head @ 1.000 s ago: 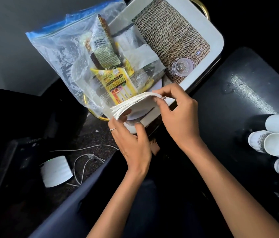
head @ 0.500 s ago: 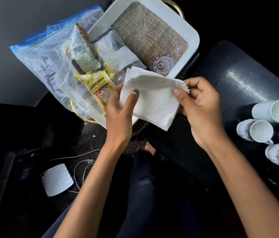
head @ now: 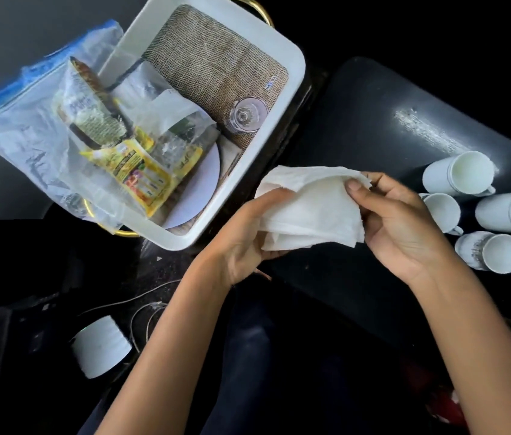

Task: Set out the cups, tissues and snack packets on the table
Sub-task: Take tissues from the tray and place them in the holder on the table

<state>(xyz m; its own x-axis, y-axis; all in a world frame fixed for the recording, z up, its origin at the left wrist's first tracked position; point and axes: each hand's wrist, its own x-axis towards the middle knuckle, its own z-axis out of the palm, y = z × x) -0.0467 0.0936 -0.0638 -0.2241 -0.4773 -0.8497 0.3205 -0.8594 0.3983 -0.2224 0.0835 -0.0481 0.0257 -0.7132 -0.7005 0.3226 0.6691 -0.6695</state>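
Two hands hold one white tissue (head: 307, 208) above the near-left edge of the black table (head: 357, 127). Left hand (head: 244, 237) grips the tissue's left side, fingers curled into the folds from beneath. Right hand (head: 401, 224) pinches the upper right corner, thumb on top. The tissue spans the gap between both hands; it is soft, crumpled, loosely folded, with ragged edges.

Four white cups (head: 458, 174) stand on the table just right of the right hand, in a cluster, rims tipped toward the viewer by the wide lens. The nearest one (head: 492, 252) has a grey pattern on its wall; the others look plain. Glossy ceramic, cylindrical, small handles.

Left of the tissue, well apart from the cups: a white rectangular tray (head: 291, 89) with rounded corners and a gold handle at each end. A coarse tan burlap mat (head: 210, 64) lines its floor. A small clear glass (head: 246, 116) stands on the mat. A clear zip bag (head: 28, 133) with a blue seal lies half over the tray's left rim; inside are snack packets (head: 134, 171), one yellow and shiny, one green-brown. A white round plate (head: 204, 180) lies partly under the bag.

Table surface is matte black, with a pale scuff at far right.
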